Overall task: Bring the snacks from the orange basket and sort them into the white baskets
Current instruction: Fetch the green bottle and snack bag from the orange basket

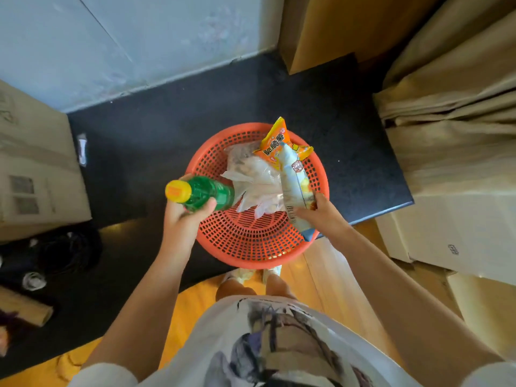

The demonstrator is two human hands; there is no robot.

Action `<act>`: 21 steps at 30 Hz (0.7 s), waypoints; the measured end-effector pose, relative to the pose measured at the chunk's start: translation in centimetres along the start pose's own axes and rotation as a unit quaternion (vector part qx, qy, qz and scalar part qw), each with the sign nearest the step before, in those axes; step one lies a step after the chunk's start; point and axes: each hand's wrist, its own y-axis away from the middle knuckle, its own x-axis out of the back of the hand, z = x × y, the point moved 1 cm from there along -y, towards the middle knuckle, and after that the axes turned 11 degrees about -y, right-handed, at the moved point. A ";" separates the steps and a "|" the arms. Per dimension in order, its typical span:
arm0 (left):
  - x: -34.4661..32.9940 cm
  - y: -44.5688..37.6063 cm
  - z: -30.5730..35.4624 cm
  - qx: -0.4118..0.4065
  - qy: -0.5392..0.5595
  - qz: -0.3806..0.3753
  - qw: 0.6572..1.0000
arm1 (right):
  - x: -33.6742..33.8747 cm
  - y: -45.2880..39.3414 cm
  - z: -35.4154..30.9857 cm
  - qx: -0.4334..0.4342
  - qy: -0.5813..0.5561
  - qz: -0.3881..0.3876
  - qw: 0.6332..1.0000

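A round orange basket (251, 244) stands on a dark mat in front of my feet. My left hand (181, 219) grips a green bottle with a yellow cap (203, 192) over the basket's left rim. My right hand (321, 212) pinches a pale blue snack packet (293, 185) at its lower end, lifted over the right side of the basket. Inside the basket lie a clear plastic bag of snacks (254, 180) and an orange snack packet (276, 143) leaning on the far rim. No white baskets are in view.
Cardboard boxes (33, 163) stand at the left and more boxes (460, 219) at the right. Beige curtains (452, 88) hang at the upper right. Dark clutter (64, 252) lies on the floor at lower left. The dark mat (173, 127) runs behind the basket.
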 end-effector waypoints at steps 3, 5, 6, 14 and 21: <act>1.6 1.0 1.4 -0.032 0.035 -0.014 0.999 | -0.2 4.2 1.4 -0.041 -0.227 -0.036 0.972; 2.5 1.2 2.4 -0.038 0.064 -0.020 0.997 | -0.7 6.9 2.7 -0.049 -0.301 -0.049 0.951; 2.7 1.2 3.0 -0.038 0.081 -0.031 0.996 | -1.0 8.2 3.3 -0.042 -0.329 -0.051 0.942; -2.6 4.7 6.2 0.042 0.176 -0.252 0.951 | -4.3 18.1 8.2 0.035 -0.468 0.118 0.875; -8.8 12.2 4.0 0.119 0.078 -0.467 0.873 | -6.0 27.0 16.3 0.037 -0.538 0.289 0.791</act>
